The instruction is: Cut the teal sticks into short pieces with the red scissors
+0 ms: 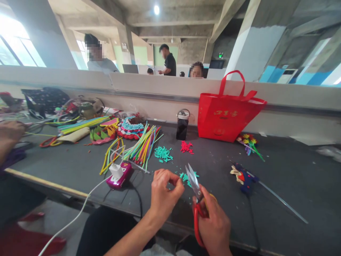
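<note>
Red-handled scissors (197,209) are in my right hand (215,224), with the blades partly open and pointing up and away. My left hand (165,188) is left of the blades, thumb and index fingertips pinched together; anything between them is too small to make out. Just beyond the blades lies a small pile of cut teal pieces (186,177). Farther back are a larger teal pile (163,154) and a pile of red pieces (187,147). Long coloured pipe cleaners (144,145) lie in a bundle to the left.
A purple power socket (119,176) with a white plug and cable is at the left front. A dark bottle (182,124) and a red bag (226,115) stand at the back. A glue gun (246,177) lies right. Another person's hand (10,137) is far left.
</note>
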Action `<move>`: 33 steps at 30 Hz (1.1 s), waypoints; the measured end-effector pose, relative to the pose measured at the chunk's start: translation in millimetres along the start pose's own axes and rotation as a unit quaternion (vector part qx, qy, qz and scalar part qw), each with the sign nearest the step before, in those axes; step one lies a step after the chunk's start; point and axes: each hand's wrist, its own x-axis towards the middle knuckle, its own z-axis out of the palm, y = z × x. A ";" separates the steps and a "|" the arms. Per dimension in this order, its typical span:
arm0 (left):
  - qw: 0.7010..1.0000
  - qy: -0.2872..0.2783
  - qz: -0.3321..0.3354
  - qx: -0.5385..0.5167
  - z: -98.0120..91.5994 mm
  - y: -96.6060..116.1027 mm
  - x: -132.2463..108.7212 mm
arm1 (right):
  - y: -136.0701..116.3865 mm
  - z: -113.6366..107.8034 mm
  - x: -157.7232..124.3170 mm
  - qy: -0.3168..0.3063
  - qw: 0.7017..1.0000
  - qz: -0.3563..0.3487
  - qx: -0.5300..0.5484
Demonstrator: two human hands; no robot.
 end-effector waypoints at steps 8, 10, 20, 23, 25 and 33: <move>1.000 -0.006 -0.009 -0.013 0.1 -0.3 0.6 | -0.8 3.5 -10.5 -0.004 0.998 -0.025 -0.055; 1.000 -0.010 -0.011 -0.010 0.3 0.5 -0.3 | -0.5 4.1 -9.7 0.003 0.998 -0.030 -0.057; 0.999 -0.025 0.020 0.039 2.1 -4.7 -3.2 | 0.7 8.7 -12.7 0.000 0.998 -0.042 -0.039; 0.999 -0.025 0.006 0.041 3.2 -5.9 -2.5 | 0.3 10.2 -12.6 0.011 0.998 -0.047 -0.040; 0.999 -0.025 -0.004 0.040 4.1 -6.0 -1.8 | -0.8 11.0 -11.4 0.016 0.998 -0.042 -0.049; 0.999 -0.032 0.015 0.038 9.2 -4.9 -7.9 | 2.6 15.8 -5.4 -0.008 1.000 -0.005 -0.017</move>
